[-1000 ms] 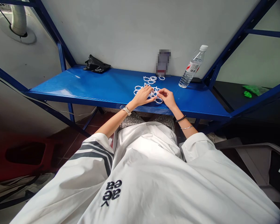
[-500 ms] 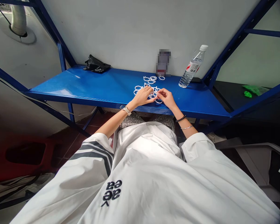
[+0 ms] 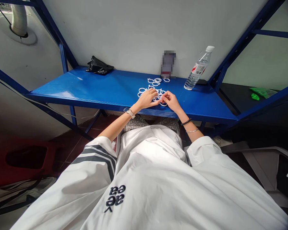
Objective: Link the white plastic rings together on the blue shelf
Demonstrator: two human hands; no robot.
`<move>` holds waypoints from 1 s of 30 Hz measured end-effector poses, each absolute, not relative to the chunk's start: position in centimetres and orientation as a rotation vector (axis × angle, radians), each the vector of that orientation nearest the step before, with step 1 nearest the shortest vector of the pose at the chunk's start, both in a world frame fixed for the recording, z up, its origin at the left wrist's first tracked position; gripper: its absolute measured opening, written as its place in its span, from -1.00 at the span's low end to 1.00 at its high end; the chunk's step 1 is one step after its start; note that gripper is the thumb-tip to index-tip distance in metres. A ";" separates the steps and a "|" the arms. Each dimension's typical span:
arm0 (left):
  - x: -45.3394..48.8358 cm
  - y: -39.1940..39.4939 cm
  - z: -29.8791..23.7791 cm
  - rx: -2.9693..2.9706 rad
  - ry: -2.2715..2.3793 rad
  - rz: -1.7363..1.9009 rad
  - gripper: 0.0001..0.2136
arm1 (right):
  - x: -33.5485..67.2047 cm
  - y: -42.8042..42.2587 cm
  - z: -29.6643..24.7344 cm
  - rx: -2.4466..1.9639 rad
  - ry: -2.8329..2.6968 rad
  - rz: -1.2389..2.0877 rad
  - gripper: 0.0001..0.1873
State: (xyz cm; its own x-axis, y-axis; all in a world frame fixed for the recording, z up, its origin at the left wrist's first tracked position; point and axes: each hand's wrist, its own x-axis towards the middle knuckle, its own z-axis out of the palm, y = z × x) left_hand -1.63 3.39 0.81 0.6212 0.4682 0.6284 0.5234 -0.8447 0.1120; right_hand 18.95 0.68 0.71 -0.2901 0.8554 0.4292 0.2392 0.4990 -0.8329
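Several white curtain rings (image 3: 142, 90), thin hoops with small knobs or eyelets, lie in a loose cluster on the blue table (image 3: 120, 86) around and beneath my hands. My left hand (image 3: 147, 98) is bent over the cluster, its fingers curled and thumb reaching right, pinching at a white ring. Close beside it, my right hand (image 3: 170, 99) has thumb and forefinger pinched on the same ring, between the two hands. The fingers cover most of the held ring. A smaller group of curtain rings (image 3: 156, 84) lies just behind, with a single ring (image 3: 166, 80) to its right.
A water bottle (image 3: 197, 71) with a white cap stands at the right of the table, by a dark flat object (image 3: 202, 82). A blurred-out upright object (image 3: 168, 64) leans near the wall. A crumpled black plastic bag (image 3: 99, 66) lies at the back left. Blue metal posts frame the table.
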 end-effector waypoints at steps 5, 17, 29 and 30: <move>-1.6 3.4 0.9 -2.759 -0.850 -0.988 -0.69 | 19.0 0.8 0.5 -0.927 -1.817 0.822 -0.37; -1.7 3.6 0.8 -2.748 -0.865 -0.971 -0.69 | 18.7 0.6 0.6 -0.933 -1.794 0.793 -0.35; -1.6 3.8 0.4 -2.754 -0.864 -1.057 -0.67 | 18.5 0.1 1.1 -0.945 -1.840 0.783 -0.36; -1.7 3.8 0.4 -2.754 -0.862 -1.056 -0.67 | 18.5 0.0 1.1 -0.944 -1.841 0.782 -0.36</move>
